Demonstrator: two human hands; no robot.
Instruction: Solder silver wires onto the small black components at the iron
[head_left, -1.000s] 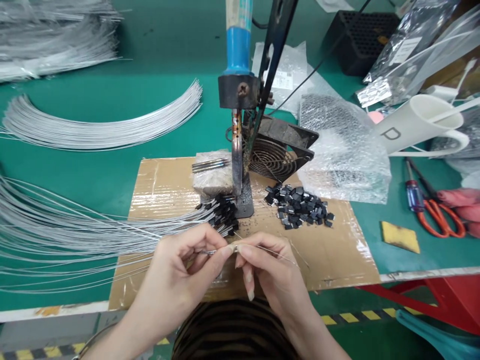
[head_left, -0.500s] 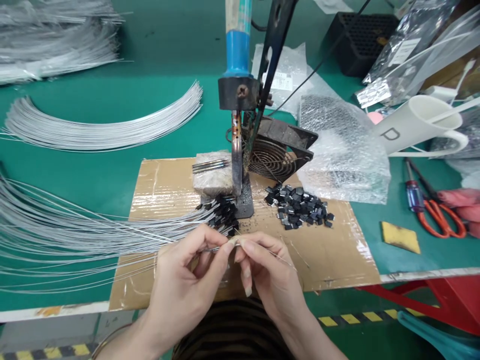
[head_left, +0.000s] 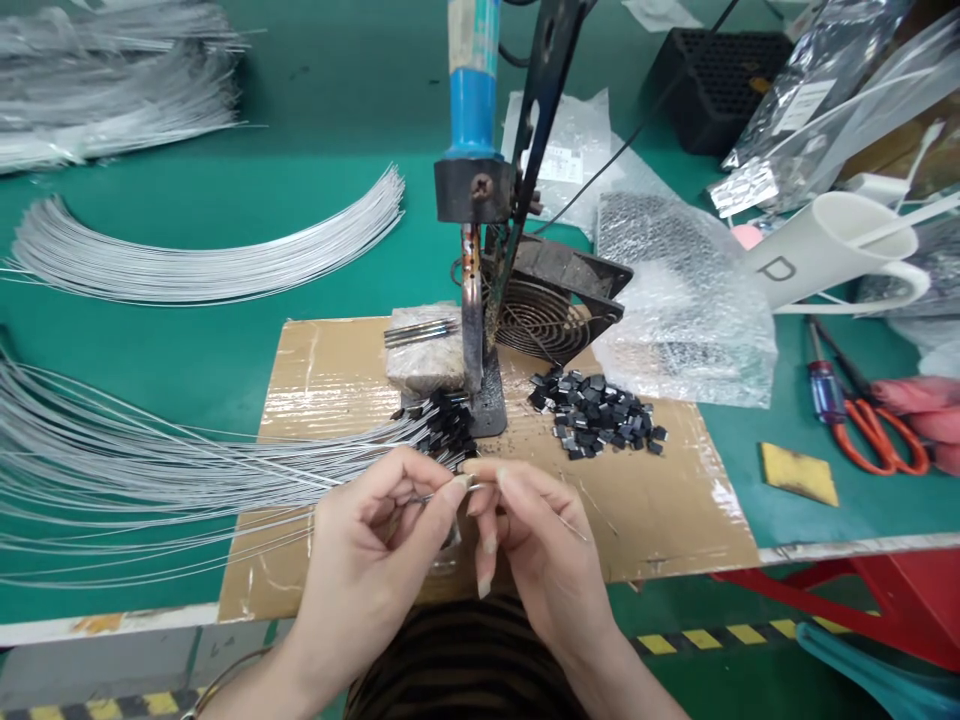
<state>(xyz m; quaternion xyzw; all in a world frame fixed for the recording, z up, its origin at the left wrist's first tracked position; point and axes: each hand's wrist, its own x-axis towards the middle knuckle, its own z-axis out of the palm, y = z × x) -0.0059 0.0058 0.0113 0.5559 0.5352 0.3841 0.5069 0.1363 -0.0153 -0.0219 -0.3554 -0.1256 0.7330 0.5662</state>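
Observation:
My left hand (head_left: 375,555) and my right hand (head_left: 536,545) meet fingertip to fingertip over the front of a taped cardboard sheet (head_left: 675,520). Both pinch one thin silver wire (head_left: 442,492) that runs between them; a fine strand trails right past my right hand. Just behind my fingers lie wires with small black parts on their ends (head_left: 446,430). A pile of loose black parts (head_left: 596,420) sits to the right of a soldering iron (head_left: 472,300) clamped upright in a stand.
Bundles of silver wire (head_left: 202,265) fan across the green mat at left. A small fan (head_left: 547,300), bubble wrap (head_left: 686,310), a white mug (head_left: 832,250), a screwdriver and orange scissors (head_left: 874,430) and a yellow sponge (head_left: 799,472) lie to the right.
Both hands have shifted slightly away from me and my right fingers have curled in a little; the wire stays pinched between them.

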